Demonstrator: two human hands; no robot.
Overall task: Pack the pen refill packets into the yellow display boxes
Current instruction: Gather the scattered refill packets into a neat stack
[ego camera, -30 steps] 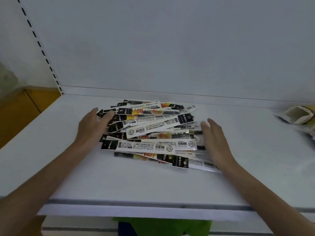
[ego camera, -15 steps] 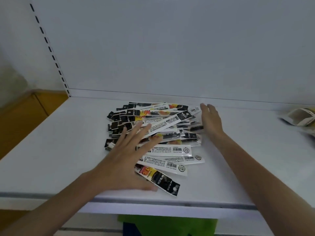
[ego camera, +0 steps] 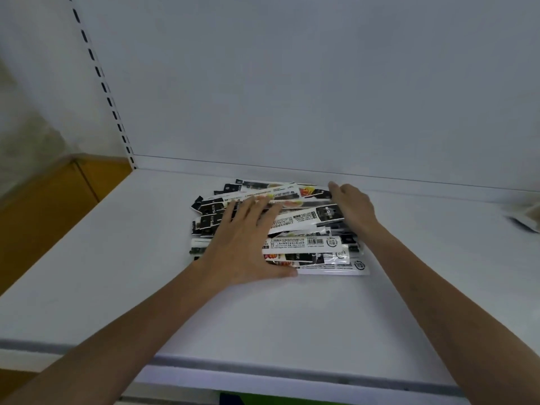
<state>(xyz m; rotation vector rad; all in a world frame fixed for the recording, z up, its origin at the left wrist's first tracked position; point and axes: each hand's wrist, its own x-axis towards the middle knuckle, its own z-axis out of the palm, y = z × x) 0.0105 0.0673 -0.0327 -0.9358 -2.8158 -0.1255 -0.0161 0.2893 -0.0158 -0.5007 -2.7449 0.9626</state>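
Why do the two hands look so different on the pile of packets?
The left hand lies flat on top of the pile of packets with fingers spread wide; the right hand stands on its edge against the pile's right side with fingers together. The left hand covers the pile's left and middle; the right hand reaches farther back, near the shelf's back wall. Both are open, touch the packets, and grip nothing.

Packets [ego camera: 304, 238] heaped mid-shelf [ego camera: 117, 273] near its back, left hand [ego camera: 242, 244] on top, right hand [ego camera: 355, 207] at their right end

Long black-and-white refill packets [ego camera: 295, 226] lie heaped crosswise on the white shelf [ego camera: 117, 258].
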